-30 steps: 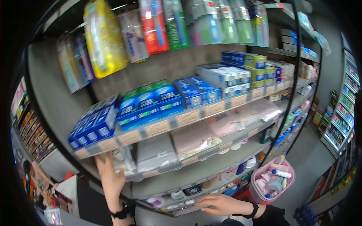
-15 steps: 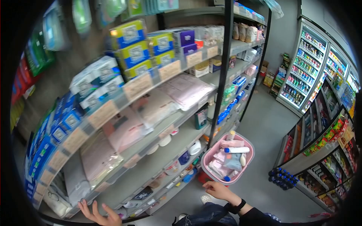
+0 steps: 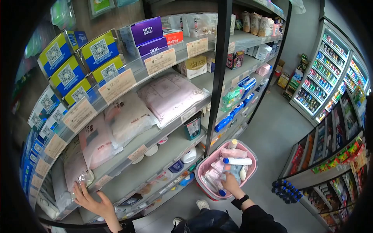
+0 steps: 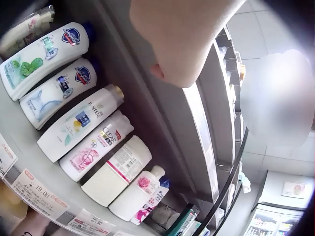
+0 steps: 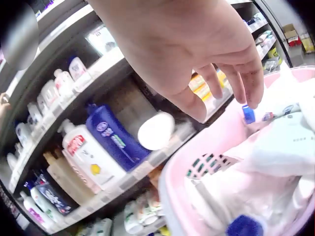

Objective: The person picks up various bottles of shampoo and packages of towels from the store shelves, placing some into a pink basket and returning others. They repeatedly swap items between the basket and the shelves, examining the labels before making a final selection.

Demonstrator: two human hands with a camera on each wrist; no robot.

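Note:
My left hand (image 3: 88, 197) is low at the left, fingers spread and resting on the front edge of a shelf (image 3: 128, 159), next to a clear-wrapped soft pack (image 3: 75, 171). My right hand (image 3: 230, 181) reaches down into a pink basket (image 3: 199, 167) on the floor, which holds a white tube (image 3: 237, 160) and several packets. In the right wrist view that hand (image 5: 197, 54) hangs over the basket's rim (image 5: 187, 172) with loosely bent fingertips (image 5: 252, 93) holding nothing. The left wrist view shows only the heel of the left hand (image 4: 182, 44) above shampoo bottles (image 4: 78, 132) lying on a shelf.
A black shelf post (image 3: 217, 77) stands just behind the basket. Pink soft packs (image 3: 171, 95) and boxed goods (image 3: 66, 73) fill the shelves above. A blue bottle (image 5: 110, 132) stands on a low shelf. Drink fridges (image 3: 330, 77) and a low snack rack (image 3: 330, 163) line the aisle's right side.
The head view has swung right and down. My right hand moved from the low shelf edge into the pink basket. My left hand dropped to a lower shelf edge.

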